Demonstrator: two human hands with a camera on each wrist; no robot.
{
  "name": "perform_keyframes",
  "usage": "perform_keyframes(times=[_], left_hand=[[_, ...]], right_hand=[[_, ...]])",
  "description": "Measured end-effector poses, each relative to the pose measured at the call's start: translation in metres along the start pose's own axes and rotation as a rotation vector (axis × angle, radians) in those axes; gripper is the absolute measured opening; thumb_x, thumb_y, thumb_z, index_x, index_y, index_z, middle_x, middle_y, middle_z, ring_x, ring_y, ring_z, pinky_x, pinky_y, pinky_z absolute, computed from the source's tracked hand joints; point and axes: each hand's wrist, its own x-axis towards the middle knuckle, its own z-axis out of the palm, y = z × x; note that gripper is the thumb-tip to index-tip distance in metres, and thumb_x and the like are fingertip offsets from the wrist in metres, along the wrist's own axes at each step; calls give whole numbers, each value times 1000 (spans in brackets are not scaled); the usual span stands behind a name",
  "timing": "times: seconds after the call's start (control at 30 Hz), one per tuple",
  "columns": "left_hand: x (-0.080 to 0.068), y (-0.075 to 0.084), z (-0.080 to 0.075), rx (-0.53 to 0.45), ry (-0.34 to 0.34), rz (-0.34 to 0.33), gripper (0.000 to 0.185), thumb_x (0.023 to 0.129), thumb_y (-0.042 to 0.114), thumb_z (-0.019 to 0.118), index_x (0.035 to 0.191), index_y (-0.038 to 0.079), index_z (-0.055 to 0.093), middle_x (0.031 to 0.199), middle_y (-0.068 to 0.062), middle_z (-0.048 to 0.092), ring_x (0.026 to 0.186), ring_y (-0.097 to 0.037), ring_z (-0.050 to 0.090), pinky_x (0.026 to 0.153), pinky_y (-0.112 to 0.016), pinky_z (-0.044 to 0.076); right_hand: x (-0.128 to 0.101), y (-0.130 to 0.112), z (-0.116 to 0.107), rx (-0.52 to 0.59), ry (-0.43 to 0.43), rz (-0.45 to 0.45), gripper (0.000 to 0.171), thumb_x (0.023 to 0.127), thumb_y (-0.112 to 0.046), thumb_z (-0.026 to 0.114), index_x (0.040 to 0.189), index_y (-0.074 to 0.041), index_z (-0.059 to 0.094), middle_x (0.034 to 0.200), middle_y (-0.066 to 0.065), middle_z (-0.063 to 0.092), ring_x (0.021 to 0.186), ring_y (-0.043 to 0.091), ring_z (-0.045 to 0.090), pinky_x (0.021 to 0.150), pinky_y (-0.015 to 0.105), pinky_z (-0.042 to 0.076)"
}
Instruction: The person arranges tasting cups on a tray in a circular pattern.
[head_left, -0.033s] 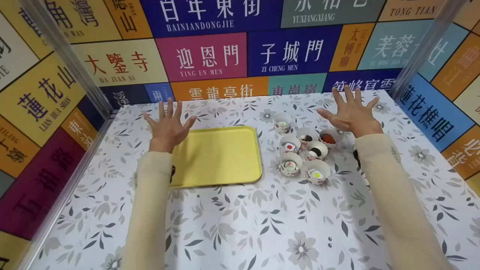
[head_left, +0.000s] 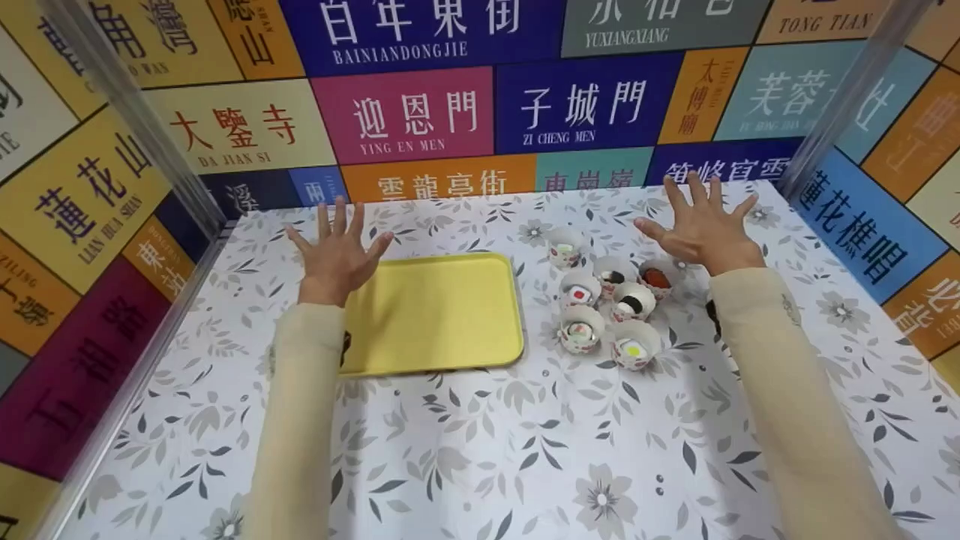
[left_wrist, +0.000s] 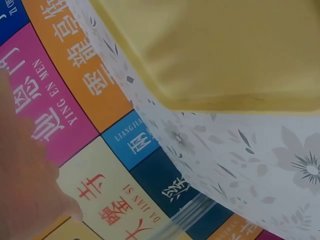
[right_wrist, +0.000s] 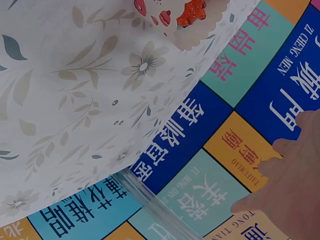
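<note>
My left hand (head_left: 335, 259) is held up with its fingers spread, over the left side of a yellow tray (head_left: 442, 315); it holds nothing. Toward the right, my right hand (head_left: 705, 229) is also spread wide and empty, beyond a cluster of paper cups with sushi-like pieces in them. One cup (head_left: 634, 349) shows a white piece with a yellow centre, another cup (head_left: 580, 292) a red centre. A dark-banded piece (head_left: 631, 303) sits in a cup between them. Nearest the right hand is a cup holding orange-red roe (right_wrist: 192, 12).
The table (head_left: 465, 450) wears a white cloth with grey flowers and leaves. Panels with Chinese lettering (head_left: 405, 112) stand at the back and both sides. Clear corner strips (head_left: 161, 135) join the panels.
</note>
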Motion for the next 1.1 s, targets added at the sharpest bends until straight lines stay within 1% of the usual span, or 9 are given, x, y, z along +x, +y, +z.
perform_keyframes(times=[0.17,0.33,0.43,0.57,0.73,0.87,1.0,1.07,1.1], left_hand=[[0,2,-1,12,-9,4,83,100,70,20,163,19,0,169,-12,-11,156,-38,-13,109,-82,-14],[-2,0,2,8,8,4,83,99,70,21,163,19,2,170,-11,-10,157,-38,-11,110,-81,-13],[-4,-2,4,10,7,7,83,99,71,19,163,20,2,170,-11,-10,157,-39,-11,111,-81,-12],[-7,-6,7,1,-5,18,82,100,70,20,163,20,2,170,-10,-10,156,-39,-12,110,-81,-13],[-12,-17,12,-13,-19,25,82,100,70,21,163,20,3,170,-11,-10,156,-41,-13,110,-81,-14],[-16,-27,17,-24,-31,24,84,99,71,21,163,18,4,170,-12,-9,156,-42,-12,109,-81,-16],[-21,-36,20,-47,-41,21,82,101,68,23,163,17,6,170,-13,-8,155,-43,-11,107,-80,-20],[-24,-42,20,-54,-59,15,81,101,67,23,163,17,6,170,-14,-8,155,-43,-11,107,-81,-20],[-26,-44,20,-58,-78,12,82,101,68,22,163,17,4,169,-14,-9,155,-44,-11,107,-80,-21]], right_hand=[[-1,0,-2,4,9,-4,103,90,-83,24,162,-16,-7,165,28,-15,148,55,-19,99,86,-19],[-2,1,-1,8,13,-19,103,91,-83,25,162,-15,-6,165,29,-14,148,55,-18,100,86,-19],[-2,3,-1,11,26,-29,102,91,-82,25,162,-15,-4,165,29,-12,149,54,-16,101,86,-19],[-3,6,1,13,41,-34,100,91,-82,24,162,-16,-4,166,29,-9,150,54,-13,102,85,-19],[-5,11,7,25,49,-33,100,92,-82,25,162,-17,-2,166,28,-6,151,55,-8,105,84,-15],[-7,17,12,65,47,-36,99,93,-80,26,163,-16,0,166,28,-3,151,54,-5,109,82,-12],[-10,24,17,136,41,-34,98,93,-79,28,163,-15,0,167,28,-2,152,53,-2,112,80,-8],[-12,27,21,183,33,-30,99,93,-79,30,163,-15,1,167,27,-3,152,52,-1,113,79,-4],[-12,28,23,213,26,-24,99,93,-79,31,163,-15,0,167,26,-4,153,52,-1,114,79,-2]])
